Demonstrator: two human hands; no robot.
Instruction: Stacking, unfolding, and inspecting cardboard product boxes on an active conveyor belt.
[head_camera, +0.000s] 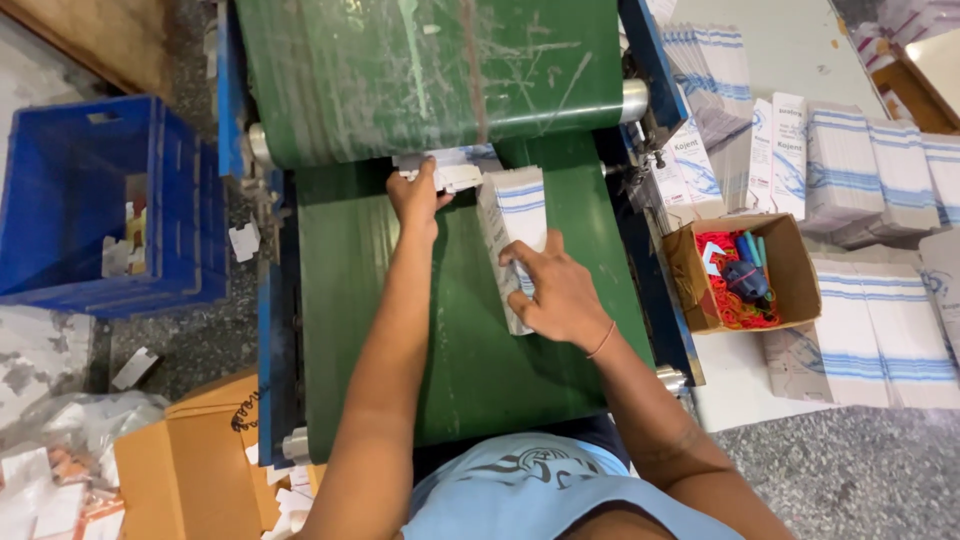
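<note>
Carton stack (512, 235) under right hand (560, 295) (fingers spread), left hand (415, 195) outstretched.

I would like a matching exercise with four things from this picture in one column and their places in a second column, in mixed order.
Things:
1. blue crate
2. small cardboard box
3. right hand
4. left hand

Places:
A. on the stack of flat white-and-blue cartons on the green belt
B. on the floor, left of the machine
C. at the roller, touching a white carton
D. right of the belt, holding red rubber bands

Pairs: 1-B, 2-D, 3-A, 4-C
</note>
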